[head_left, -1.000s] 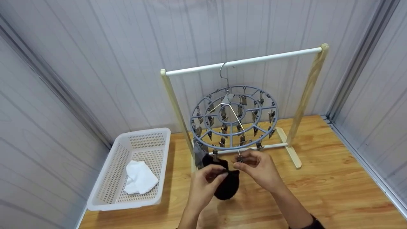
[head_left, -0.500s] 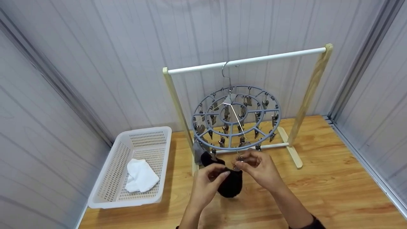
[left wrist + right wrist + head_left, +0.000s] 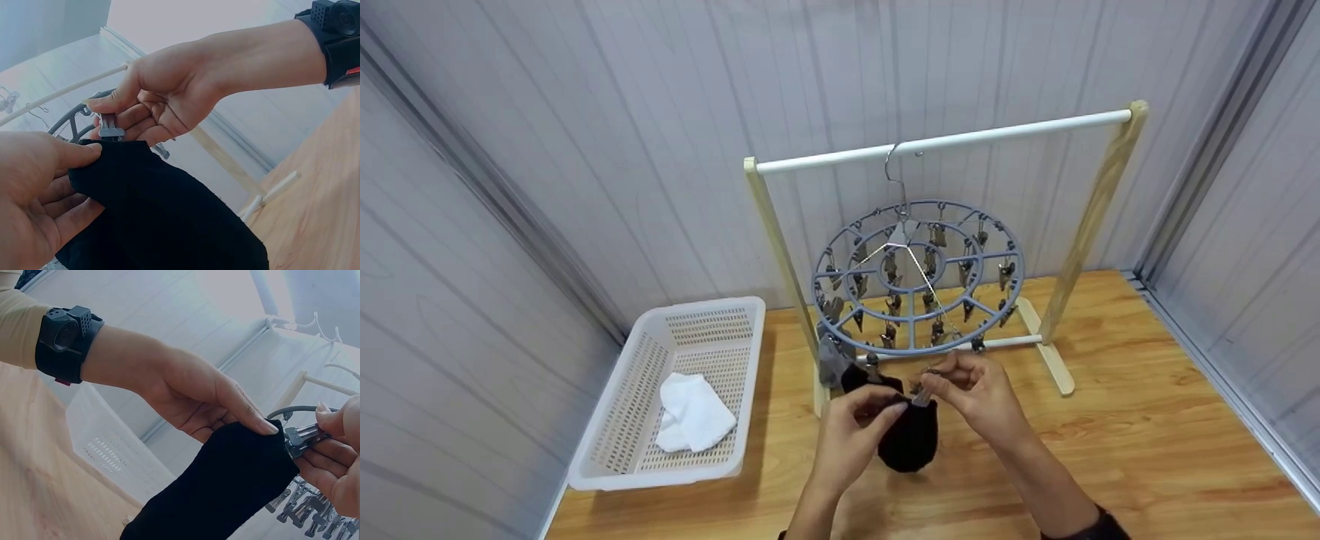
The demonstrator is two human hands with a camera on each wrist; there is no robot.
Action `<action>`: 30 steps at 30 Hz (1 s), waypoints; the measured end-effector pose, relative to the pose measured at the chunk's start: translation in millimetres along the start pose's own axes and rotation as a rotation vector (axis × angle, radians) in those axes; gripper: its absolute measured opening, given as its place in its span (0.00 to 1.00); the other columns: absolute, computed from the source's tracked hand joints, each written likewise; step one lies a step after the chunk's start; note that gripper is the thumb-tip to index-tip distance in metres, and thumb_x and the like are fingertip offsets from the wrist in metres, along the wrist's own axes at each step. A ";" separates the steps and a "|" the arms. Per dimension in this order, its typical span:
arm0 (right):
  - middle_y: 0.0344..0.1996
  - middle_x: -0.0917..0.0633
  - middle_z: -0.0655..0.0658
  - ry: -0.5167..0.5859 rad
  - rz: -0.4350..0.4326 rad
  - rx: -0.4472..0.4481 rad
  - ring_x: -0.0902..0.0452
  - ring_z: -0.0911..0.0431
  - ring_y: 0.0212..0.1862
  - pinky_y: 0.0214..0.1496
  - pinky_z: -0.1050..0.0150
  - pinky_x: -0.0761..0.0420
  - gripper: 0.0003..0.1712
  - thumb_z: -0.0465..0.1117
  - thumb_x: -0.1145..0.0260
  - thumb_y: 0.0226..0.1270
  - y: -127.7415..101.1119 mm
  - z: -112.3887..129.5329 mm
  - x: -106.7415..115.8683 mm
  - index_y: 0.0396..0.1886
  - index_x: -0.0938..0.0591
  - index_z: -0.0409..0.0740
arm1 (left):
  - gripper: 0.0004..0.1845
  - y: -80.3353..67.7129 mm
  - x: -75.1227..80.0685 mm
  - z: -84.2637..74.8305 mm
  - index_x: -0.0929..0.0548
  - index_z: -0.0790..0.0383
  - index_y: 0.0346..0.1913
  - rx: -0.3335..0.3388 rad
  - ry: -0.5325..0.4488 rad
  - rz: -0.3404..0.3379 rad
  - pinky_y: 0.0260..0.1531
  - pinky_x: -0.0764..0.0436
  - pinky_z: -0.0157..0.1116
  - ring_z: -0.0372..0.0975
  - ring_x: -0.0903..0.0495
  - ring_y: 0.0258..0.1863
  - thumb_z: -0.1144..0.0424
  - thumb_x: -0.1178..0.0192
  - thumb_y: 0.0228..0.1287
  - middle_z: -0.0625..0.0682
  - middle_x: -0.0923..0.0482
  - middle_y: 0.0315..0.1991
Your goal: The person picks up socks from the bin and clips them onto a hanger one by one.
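Note:
A black sock (image 3: 909,442) hangs from my left hand (image 3: 844,435), which pinches its top edge between thumb and fingers. My right hand (image 3: 981,396) squeezes a metal clip (image 3: 111,126) by its handles. In the right wrist view, the mouth of that clip (image 3: 295,441) is right at the edge of the sock (image 3: 225,478). Just behind, another black piece (image 3: 855,377) hangs by a clip from the rim of the round blue-grey hanger (image 3: 911,349). Grey cloth (image 3: 832,364) hangs at the hanger's left side.
The hanger hooks over the white bar (image 3: 960,140) of a wooden-legged rack (image 3: 1091,217). Several unused clips dangle from its rings. On the left of the wooden table (image 3: 1147,420) stands a white basket (image 3: 660,480) holding a white cloth (image 3: 695,412). Panelled walls enclose the table.
The right hand has tilted the clip down toward the sock's top edge. The left hand has brought the sock slightly rightward, up to the clip.

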State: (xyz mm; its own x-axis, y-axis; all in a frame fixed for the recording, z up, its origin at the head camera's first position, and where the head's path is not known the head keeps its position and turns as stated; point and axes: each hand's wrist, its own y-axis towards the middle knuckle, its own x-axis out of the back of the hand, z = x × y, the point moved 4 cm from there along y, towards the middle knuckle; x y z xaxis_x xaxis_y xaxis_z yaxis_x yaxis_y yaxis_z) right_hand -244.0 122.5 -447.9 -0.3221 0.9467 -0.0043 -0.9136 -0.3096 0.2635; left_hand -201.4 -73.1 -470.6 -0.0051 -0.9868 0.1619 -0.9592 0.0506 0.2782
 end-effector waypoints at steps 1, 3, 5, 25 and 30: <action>0.39 0.07 0.42 0.003 0.003 -0.005 0.10 0.51 0.39 0.49 0.60 0.12 0.12 0.32 0.27 0.71 0.0 -0.1 -0.2 0.39 0.20 0.25 | 0.05 0.2 -0.1 0.0 0.09 0.59 0.44 -0.003 -0.003 -0.001 0.41 0.13 0.34 0.39 0.12 0.39 0.64 0.27 0.69 0.50 0.10 0.43; 0.39 0.07 0.41 0.004 0.006 -0.015 0.10 0.51 0.39 0.49 0.60 0.12 0.13 0.33 0.27 0.72 -0.1 -0.3 -0.6 0.39 0.20 0.25 | 0.05 0.6 -0.4 0.0 0.09 0.60 0.44 -0.009 -0.009 -0.001 0.41 0.13 0.34 0.39 0.12 0.39 0.65 0.27 0.69 0.51 0.10 0.43; 0.40 0.08 0.39 0.001 0.009 -0.020 0.09 0.51 0.40 0.49 0.61 0.13 0.13 0.34 0.27 0.72 -0.1 -0.5 -0.9 0.39 0.20 0.26 | 0.05 0.9 -0.5 -0.3 0.09 0.61 0.44 -0.012 -0.017 -0.002 0.42 0.13 0.34 0.39 0.12 0.39 0.65 0.27 0.69 0.51 0.10 0.43; 0.40 0.08 0.39 -0.013 0.038 -0.037 0.10 0.52 0.40 0.47 0.60 0.12 0.12 0.34 0.27 0.72 -1.7 -4.9 -10.3 0.40 0.19 0.27 | 0.05 -1.1 2.6 -4.8 0.07 0.60 0.43 -0.171 -0.043 -0.102 0.40 0.11 0.38 0.43 0.10 0.40 0.66 0.26 0.66 0.50 0.10 0.40; 0.40 0.08 0.38 0.000 0.059 -0.022 0.10 0.51 0.39 0.45 0.60 0.12 0.13 0.34 0.27 0.72 -2.4 -4.5 -11.0 0.40 0.21 0.27 | 0.05 -1.2 2.3 -5.8 0.07 0.62 0.43 -0.210 -0.040 -0.126 0.38 0.11 0.37 0.42 0.10 0.38 0.67 0.26 0.66 0.51 0.10 0.40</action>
State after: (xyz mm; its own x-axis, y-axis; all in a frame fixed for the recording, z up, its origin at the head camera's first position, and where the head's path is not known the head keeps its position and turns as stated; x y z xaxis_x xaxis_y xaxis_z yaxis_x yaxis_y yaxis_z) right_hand -239.4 112.5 -452.8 -0.3754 0.9268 0.0107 -0.8984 -0.3667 0.2416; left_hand -198.5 -74.5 -465.0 0.0950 -0.9925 0.0767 -0.8731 -0.0461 0.4854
